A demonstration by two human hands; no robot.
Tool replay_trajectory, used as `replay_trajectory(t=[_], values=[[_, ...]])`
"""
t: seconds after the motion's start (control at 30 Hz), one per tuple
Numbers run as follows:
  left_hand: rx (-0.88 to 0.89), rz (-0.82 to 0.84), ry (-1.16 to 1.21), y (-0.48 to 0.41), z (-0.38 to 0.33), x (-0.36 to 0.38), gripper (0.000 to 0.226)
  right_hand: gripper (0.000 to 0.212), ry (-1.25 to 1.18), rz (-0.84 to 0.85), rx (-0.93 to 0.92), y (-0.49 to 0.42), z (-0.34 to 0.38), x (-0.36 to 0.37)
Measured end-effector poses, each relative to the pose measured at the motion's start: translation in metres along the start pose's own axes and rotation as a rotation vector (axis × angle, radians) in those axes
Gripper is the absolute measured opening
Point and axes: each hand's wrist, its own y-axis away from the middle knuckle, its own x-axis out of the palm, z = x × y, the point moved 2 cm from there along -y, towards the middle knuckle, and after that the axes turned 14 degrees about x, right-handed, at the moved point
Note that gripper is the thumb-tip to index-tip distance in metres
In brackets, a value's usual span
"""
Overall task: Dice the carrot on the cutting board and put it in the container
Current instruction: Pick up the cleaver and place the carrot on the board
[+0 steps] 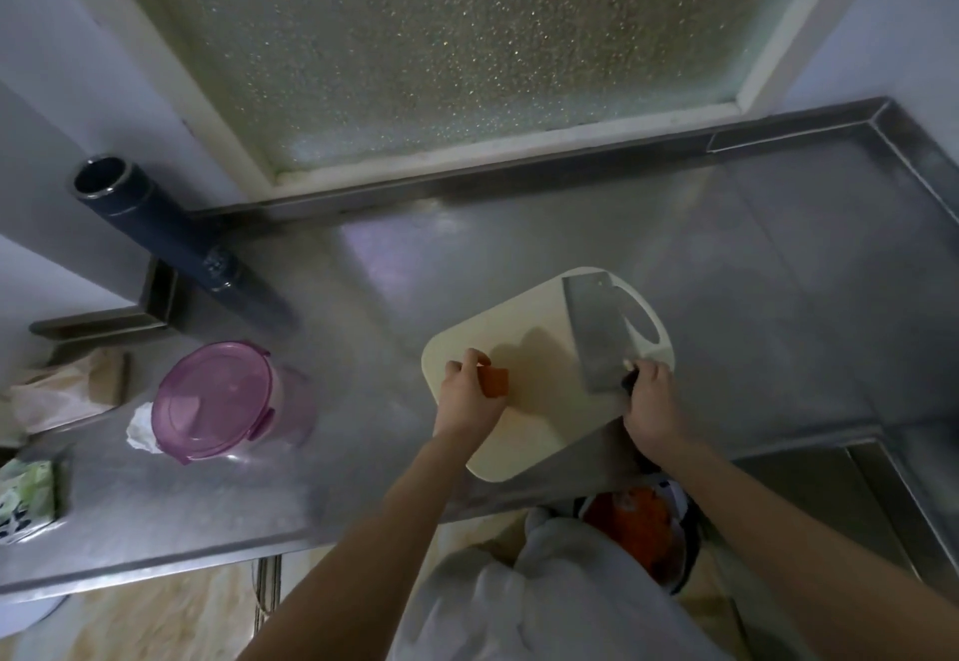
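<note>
Left hand in pinch on carrot (on cutting board), right hand tight round cleaver

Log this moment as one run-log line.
left hand: holds carrot on cutting board | right hand: grips cleaver, blade over board | container: lid on, left of board

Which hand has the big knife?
The right hand grips the wide grey steel cleaver. The left hand holds the orange carrot chunk instead.
</note>
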Motion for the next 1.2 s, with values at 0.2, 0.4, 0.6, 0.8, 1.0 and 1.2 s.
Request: replay_trajectory(t=[0.2,0.4,0.6,0.8,1.0,1.2], values=[[-0.121,-0.123,0.062,-0.019,-0.008,0.006,0.044,0.027,0.111,-0.101,-0.054,0.0,0.0,-0.007],[-0.226,-0.138,0.05,-0.028,-0.006,0.005,0.051,0.025,0.113,-0.173,-0.127,0.003,-0.002,-0.008],[-0.312,-0.091,-0.027,-0.024,-0.001,0.0,0.051,0.034,0.126,-0.079,-0.098,-0.004,-0.001,-0.007],[0.137,-0.171,-0.346,0.019,-0.006,-0.015,0.025,0.04,0.071,-0.088,-0.081,0.0,0.001,-0.009],[0.529,0.392,-0.731,0.039,0.005,0.014,0.051,0.047,0.112,-0.054,-0.073,0.006,0.001,0.0],[0.61,0.473,-0.857,0.043,0.029,0.022,0.067,0.053,0.126,-0.032,-0.048,0.01,0.003,0.0]])
